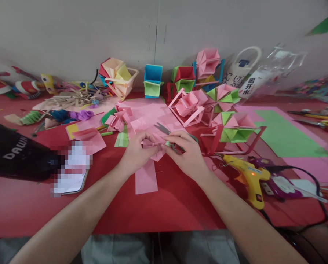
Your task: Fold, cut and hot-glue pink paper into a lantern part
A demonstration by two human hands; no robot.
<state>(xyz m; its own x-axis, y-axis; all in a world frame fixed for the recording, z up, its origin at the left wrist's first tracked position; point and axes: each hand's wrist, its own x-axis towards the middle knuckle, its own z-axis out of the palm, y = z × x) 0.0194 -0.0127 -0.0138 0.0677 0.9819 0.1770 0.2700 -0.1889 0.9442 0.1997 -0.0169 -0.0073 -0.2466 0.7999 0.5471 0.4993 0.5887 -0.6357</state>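
Note:
At the middle of the table both hands meet over a folded piece of pink paper [159, 154]. My left hand [139, 149] is closed on its left side, fingers curled round the edge. My right hand [186, 151] pinches the other side, where a small bit of light green [167, 143] shows by the fingertips; I cannot make out what it is. Scissors [162, 128] lie just behind and partly beneath my right hand, blades pointing away to the left. A flat pink strip [146, 178] rests on the table below my left hand.
Folded-paper wheels on stands, one pink and green [235, 128], line the back. A yellow glue gun [246, 178] with a trailing cable lies at right. On the left are a phone [73, 170] and a black object [18, 152]. Green sheet [293, 134] lies far right.

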